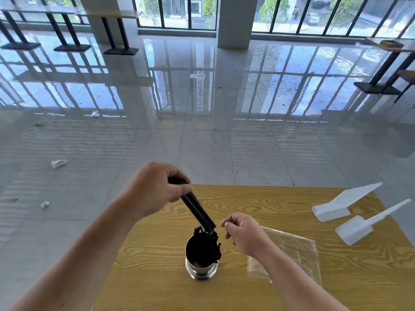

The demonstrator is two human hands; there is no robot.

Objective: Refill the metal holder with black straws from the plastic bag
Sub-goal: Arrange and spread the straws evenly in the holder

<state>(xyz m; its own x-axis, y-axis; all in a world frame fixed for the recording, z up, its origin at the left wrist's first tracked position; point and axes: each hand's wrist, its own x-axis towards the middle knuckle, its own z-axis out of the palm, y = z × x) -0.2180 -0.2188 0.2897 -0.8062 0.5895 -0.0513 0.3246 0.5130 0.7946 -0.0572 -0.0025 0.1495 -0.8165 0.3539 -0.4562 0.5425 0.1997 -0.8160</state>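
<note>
Left hand (155, 189) fingers pinch the top of a probably light, slippery bundle of black plastic straws (197, 212), tips at the shiny cylindrical metal holder (201, 269); right hand (244, 234), at two o'clock, loosely curled, empty.

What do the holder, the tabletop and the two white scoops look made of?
Holder: polished metal, likely steel; bright mirror-like reflections. Tabletop: yellow wood grain, possibly printed laminate; slight gloss. Scoops: white plastic, slightly translucent, smooth moulded shapes.

Left hand (157, 189) lowers black straws (197, 212) into metal holder (201, 263).
</note>
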